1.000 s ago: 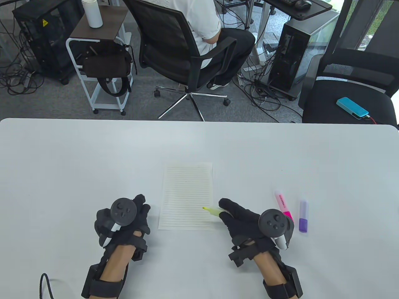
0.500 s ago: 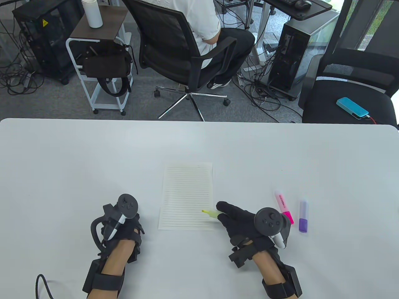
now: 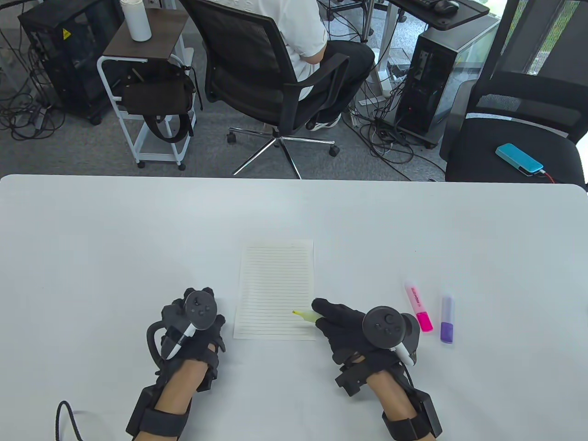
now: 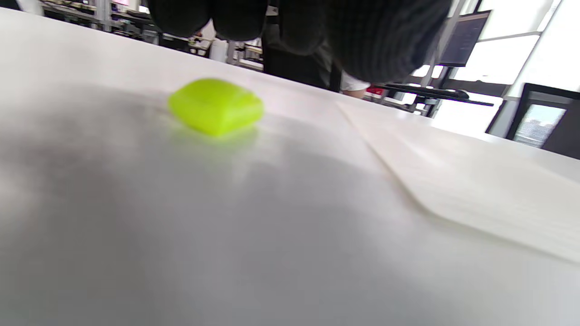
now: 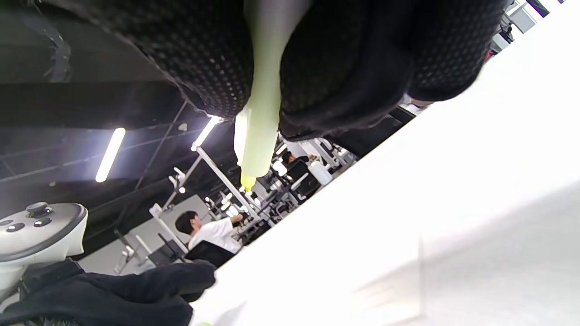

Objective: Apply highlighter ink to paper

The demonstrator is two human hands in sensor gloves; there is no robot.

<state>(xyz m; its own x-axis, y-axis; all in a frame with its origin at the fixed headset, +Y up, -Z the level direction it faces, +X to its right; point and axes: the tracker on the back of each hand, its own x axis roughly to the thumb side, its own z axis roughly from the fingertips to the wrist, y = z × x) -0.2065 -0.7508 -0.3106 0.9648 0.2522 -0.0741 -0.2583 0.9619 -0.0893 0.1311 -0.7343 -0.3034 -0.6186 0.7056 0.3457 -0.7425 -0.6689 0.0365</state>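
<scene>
An office is showing here: a person [image 3: 298, 41] is sitting in a mesh swivel chair [image 3: 257, 73] among computer towers [image 3: 432, 87] and floor cables [image 3: 386, 138].

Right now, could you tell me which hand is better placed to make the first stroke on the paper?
The right hand. It already grips the uncapped yellow highlighter, whose tip is over the lined paper's lower right part. The left hand is beside the paper near the yellow cap, holding nothing.

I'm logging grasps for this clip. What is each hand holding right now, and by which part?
The right hand pinches the yellow highlighter by its barrel, tip exposed. The left hand holds nothing; the yellow cap lies on the table.
</scene>
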